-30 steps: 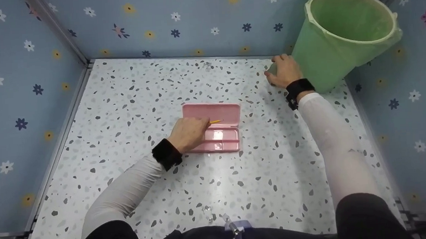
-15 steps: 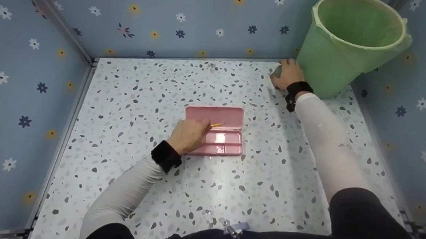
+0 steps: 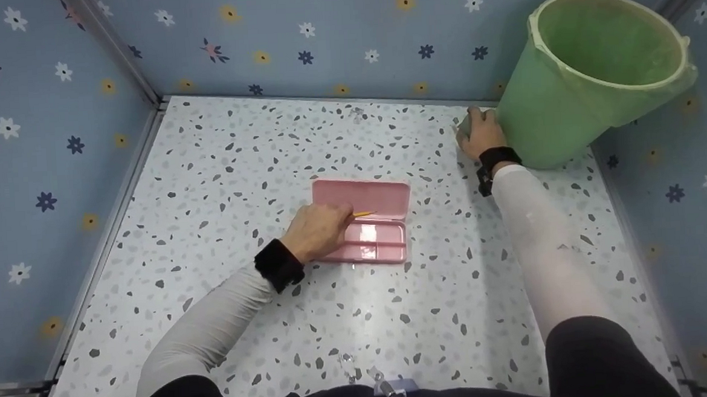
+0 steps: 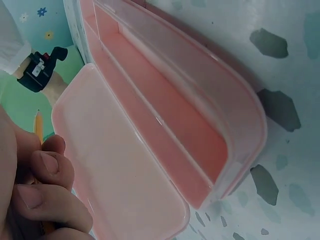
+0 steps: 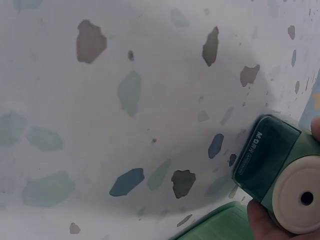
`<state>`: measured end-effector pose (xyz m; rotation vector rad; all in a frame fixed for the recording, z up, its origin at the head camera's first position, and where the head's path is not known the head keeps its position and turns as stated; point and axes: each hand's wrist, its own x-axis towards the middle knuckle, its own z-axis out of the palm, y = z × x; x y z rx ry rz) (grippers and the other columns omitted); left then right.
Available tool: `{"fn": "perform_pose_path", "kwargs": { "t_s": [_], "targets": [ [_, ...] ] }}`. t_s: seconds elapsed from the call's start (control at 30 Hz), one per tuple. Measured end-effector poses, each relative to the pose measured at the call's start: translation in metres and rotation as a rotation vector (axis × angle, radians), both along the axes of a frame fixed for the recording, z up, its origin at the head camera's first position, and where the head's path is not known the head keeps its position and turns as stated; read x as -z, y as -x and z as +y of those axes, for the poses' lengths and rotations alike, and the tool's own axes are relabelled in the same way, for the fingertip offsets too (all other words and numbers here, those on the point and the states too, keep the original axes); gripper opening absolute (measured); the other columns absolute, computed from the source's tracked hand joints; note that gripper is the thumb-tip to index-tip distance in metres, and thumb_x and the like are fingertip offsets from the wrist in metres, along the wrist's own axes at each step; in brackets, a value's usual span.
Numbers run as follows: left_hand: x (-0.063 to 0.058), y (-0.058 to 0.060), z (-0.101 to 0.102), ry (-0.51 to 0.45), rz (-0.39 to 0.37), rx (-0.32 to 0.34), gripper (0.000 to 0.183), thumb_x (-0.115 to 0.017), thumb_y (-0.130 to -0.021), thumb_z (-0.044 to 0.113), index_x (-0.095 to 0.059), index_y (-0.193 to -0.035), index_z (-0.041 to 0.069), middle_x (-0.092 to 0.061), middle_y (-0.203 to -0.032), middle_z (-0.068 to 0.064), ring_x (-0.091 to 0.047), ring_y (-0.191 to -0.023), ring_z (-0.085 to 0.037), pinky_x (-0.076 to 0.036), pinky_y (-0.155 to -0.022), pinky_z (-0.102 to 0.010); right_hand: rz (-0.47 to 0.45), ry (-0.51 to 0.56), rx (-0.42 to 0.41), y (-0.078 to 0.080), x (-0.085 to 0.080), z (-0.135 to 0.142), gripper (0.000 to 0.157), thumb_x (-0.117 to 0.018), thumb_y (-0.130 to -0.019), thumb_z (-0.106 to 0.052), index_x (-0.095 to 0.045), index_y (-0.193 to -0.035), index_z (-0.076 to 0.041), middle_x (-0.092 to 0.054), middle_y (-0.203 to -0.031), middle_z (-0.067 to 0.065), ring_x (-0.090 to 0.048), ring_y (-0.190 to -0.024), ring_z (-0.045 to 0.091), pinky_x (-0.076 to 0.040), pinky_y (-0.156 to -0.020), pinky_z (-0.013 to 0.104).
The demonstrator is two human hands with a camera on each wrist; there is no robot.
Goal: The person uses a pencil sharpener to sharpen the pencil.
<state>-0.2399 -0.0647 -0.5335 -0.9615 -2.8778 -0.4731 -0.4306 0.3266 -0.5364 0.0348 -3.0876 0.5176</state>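
In the head view a pink pencil case (image 3: 393, 260) lies open on the table, its lid (image 3: 362, 195) folded back. My left hand (image 3: 320, 227) is over the left part of the case and pinches a yellow pencil (image 3: 364, 213). In the left wrist view the pencil (image 4: 38, 122) sticks out past the curled fingers, and the case's long compartments are bare. Far right, beside the green bin, my right hand (image 3: 484, 136) grips a green pencil sharpener (image 5: 265, 155). The right wrist view shows its dark clear drawer and a pale round face with a hole, between fingers and thumb.
A tall green bin (image 3: 546, 122) with a liner stands in the back right corner, close against the right hand. Flower-patterned walls (image 3: 333, 42) bound the speckled table (image 3: 255, 161) at the back and both sides.
The head view has shifted, so the whole scene sits slightly lower and further right. Both hands keep their holds on the pencil and the sharpener, in nearly the same places.
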Motion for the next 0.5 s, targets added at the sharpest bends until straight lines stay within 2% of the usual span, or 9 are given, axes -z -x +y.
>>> {"fn": "perform_pose_path", "kwargs": {
  "t_s": [0.5],
  "targets": [
    [0.0055,-0.0038,0.0029,0.011,0.087,-0.001,0.024,-0.040,-0.095,0.031,-0.043,-0.075,0.019,-0.035,-0.049,0.005,-0.034,-0.039,-0.012,-0.030,-0.034,-0.028,-0.019,-0.019,-0.046,-0.0031,-0.0019,0.0043,0.063,-0.050,-0.088,-0.020,-0.018,-0.141,-0.010,-0.024,-0.129,0.028,-0.045,-0.097,0.044,-0.038,-0.080,0.054]
  ]
}}
